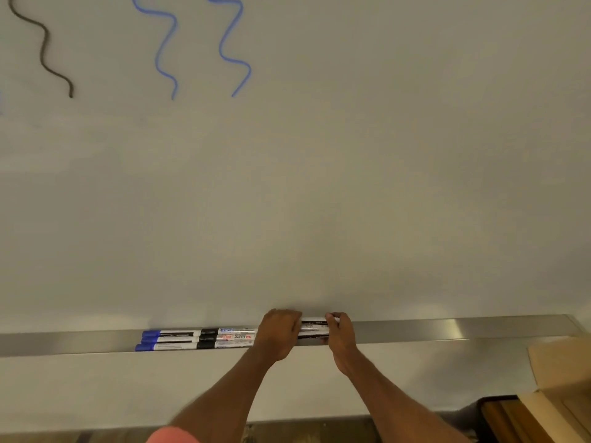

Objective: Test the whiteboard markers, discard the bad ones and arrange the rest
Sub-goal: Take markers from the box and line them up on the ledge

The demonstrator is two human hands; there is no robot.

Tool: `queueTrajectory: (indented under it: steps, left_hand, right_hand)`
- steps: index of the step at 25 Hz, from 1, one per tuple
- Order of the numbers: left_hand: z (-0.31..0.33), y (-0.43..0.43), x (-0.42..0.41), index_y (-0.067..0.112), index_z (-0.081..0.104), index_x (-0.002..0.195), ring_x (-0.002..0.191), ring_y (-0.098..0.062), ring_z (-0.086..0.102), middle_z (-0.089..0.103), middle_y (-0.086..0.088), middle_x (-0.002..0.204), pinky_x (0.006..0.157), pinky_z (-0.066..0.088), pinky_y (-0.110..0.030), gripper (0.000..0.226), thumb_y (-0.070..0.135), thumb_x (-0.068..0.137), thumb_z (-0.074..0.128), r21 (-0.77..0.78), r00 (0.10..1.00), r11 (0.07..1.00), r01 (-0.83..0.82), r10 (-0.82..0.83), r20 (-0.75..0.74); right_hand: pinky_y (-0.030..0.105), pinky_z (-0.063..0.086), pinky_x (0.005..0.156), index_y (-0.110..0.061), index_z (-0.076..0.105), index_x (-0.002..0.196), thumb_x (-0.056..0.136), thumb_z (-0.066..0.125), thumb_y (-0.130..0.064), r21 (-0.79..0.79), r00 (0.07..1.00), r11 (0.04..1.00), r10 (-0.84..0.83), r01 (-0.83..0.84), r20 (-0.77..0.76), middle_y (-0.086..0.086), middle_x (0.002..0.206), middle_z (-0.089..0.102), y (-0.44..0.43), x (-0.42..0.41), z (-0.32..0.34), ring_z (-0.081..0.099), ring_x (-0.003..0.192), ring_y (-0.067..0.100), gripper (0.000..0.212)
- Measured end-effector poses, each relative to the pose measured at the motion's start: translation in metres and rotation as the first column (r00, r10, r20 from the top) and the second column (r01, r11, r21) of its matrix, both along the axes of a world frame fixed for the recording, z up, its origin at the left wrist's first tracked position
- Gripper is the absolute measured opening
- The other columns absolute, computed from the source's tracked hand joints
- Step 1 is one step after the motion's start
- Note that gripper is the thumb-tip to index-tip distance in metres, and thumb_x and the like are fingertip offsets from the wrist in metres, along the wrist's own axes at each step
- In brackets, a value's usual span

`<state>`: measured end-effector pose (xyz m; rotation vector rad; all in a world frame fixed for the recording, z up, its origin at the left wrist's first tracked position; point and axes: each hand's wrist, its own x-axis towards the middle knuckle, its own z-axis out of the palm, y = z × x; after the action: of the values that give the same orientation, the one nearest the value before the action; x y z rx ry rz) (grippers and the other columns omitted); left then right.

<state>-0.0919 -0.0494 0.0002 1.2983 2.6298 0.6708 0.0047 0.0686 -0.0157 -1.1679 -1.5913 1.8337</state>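
A patch of pink cloth (172,436) sits lowest, below the metal tray (447,329) that runs along the whiteboard (351,187). At the tray's middle, the left hand (281,334) curls over one end of a bundle of markers (315,329) and the right hand (340,334) pinches the other end. Left of the hands, the tray holds three rows of markers (198,339) laid end to end, with blue caps outermost. A cardboard box (559,362) stands beside the tray's right end. One black squiggle (44,49) and two blue squiggles (163,49) mark the board far above.
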Motion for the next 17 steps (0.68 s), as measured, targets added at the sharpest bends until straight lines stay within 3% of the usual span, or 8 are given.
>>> queueTrajectory:
  steps: [3,7,11,14,17]
  left_hand:
    - [-0.010,-0.005,-0.010,0.019,0.052,0.131,0.116,-0.018,0.052,0.059,0.001,0.128,0.100,0.037,-0.027,0.041,0.039,0.097,0.042,-0.062,0.996,0.994,0.090,-0.090,-0.010]
    - [-0.020,-0.012,-0.018,0.019,0.047,0.134,0.118,-0.017,0.049,0.055,0.001,0.131,0.100,0.037,-0.026,0.047,0.037,0.092,0.054,-0.119,0.982,0.976,0.183,-0.186,-0.020]
    - [-0.028,-0.014,-0.022,0.019,0.047,0.134,0.121,-0.019,0.047,0.053,0.000,0.132,0.100,0.039,-0.029,0.042,0.023,0.093,0.053,-0.112,0.984,0.978,0.177,-0.178,0.002]
    - [-0.036,-0.019,-0.022,0.021,0.044,0.136,0.124,-0.019,0.043,0.050,0.001,0.134,0.100,0.040,-0.032,0.046,0.021,0.092,0.055,-0.123,0.985,0.979,0.165,-0.158,0.066]
    - [-0.042,-0.020,-0.019,0.019,0.039,0.140,0.129,-0.019,0.040,0.045,0.000,0.140,0.103,0.038,-0.031,0.050,0.018,0.092,0.054,-0.127,0.986,0.980,0.154,-0.145,0.076]
  right_hand:
    - [0.022,0.048,0.047,-0.007,0.049,0.101,0.099,0.045,-0.013,-0.005,1.000,1.000,0.007,-0.007,0.015,0.008,0.086,0.056,-0.003,-0.011,-0.007,0.057,0.070,0.017,0.007]
    - [0.035,0.052,0.063,-0.009,0.049,0.101,0.099,0.046,-0.014,0.032,0.998,0.999,-0.023,0.021,0.056,0.014,0.096,0.059,-0.003,-0.021,-0.025,0.060,0.082,0.026,0.006]
    - [0.022,0.047,0.058,-0.008,0.049,0.100,0.098,0.046,-0.013,0.065,0.994,0.998,-0.018,0.011,0.109,0.011,0.094,0.057,-0.007,-0.028,-0.035,0.058,0.080,0.023,0.006]
    - [0.008,0.041,0.055,-0.004,0.050,0.097,0.097,0.047,-0.010,0.210,0.983,0.977,-0.005,-0.035,0.186,0.012,0.093,0.055,-0.010,-0.032,-0.035,0.054,0.083,0.023,0.006]
    - [0.013,0.040,0.063,0.006,0.053,0.101,0.096,0.048,-0.008,0.354,0.964,0.932,-0.016,-0.082,0.265,0.015,0.093,0.056,-0.013,-0.035,-0.035,0.057,0.088,0.029,0.015]
